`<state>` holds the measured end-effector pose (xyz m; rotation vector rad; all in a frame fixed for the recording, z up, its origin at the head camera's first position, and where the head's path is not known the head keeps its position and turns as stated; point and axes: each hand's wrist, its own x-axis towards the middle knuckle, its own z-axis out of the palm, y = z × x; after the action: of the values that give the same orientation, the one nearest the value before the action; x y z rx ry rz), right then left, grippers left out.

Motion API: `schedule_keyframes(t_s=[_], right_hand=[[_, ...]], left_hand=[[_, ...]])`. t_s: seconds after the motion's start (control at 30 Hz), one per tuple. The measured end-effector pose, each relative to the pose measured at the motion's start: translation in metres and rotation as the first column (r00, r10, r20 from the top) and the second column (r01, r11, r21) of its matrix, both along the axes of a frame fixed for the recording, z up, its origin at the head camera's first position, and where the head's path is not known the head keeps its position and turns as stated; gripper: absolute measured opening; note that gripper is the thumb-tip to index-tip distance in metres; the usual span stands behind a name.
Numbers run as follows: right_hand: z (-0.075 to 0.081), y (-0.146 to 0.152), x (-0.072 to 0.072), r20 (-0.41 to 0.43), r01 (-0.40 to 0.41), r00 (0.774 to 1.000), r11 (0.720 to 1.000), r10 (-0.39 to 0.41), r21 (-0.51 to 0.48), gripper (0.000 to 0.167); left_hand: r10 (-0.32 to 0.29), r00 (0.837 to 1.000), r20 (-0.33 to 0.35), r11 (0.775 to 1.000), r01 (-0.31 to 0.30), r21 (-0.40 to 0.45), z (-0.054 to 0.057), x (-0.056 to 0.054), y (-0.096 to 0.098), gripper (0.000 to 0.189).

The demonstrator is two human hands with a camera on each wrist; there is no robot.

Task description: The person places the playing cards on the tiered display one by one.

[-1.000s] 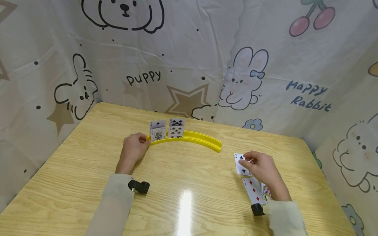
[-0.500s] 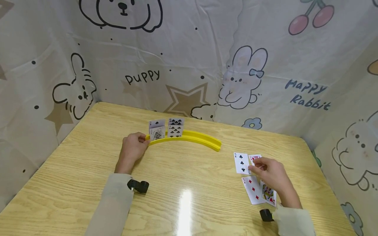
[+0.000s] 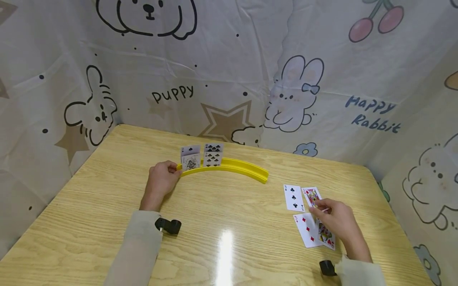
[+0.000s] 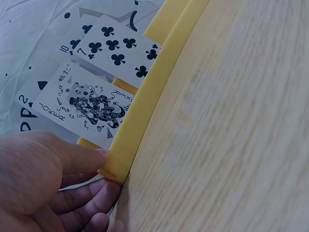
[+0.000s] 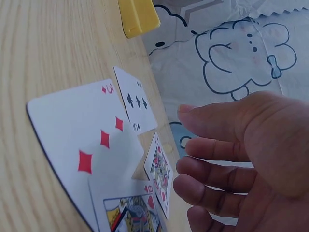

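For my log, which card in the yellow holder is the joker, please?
The front card nearest the left hand; the other three show numbers.

Through the head camera I look down on a pale wood-grain table [image 3: 214,202], a long white streak of light [image 3: 224,258] glaring on its near part. Toward its far edge I see a curved yellow rack [image 3: 243,168] standing, its arc bowed away from me. Over on the right, face up, I make out the three of clubs [image 3: 293,198], a diamond court card [image 3: 312,194] just beside it and, nearer me, the three of diamonds [image 3: 306,230], overlapping with the queen of hearts [image 3: 326,236]
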<state>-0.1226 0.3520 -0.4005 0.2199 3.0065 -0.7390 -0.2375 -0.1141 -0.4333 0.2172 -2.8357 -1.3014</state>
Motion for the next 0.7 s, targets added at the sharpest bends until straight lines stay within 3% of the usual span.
schedule_keyframes(t_s=[0.4, 0.7], right_hand=[[-0.002, 0.016, 0.016, 0.082, 0.096, 0.992, 0.995, -0.096, 0.003, 0.046], [-0.004, 0.027, 0.022, 0.087, 0.096, 0.991, 0.995, -0.098, 0.026, 0.051]], left_hand=[[-0.015, 1.0, 0.008, 1.0, 0.015, 0.014, -0.001, -0.001, 0.002, 0.028], [-0.018, 1.0, 0.01, 1.0, 0.018, 0.025, -0.001, 0.0, -0.001, 0.029]])
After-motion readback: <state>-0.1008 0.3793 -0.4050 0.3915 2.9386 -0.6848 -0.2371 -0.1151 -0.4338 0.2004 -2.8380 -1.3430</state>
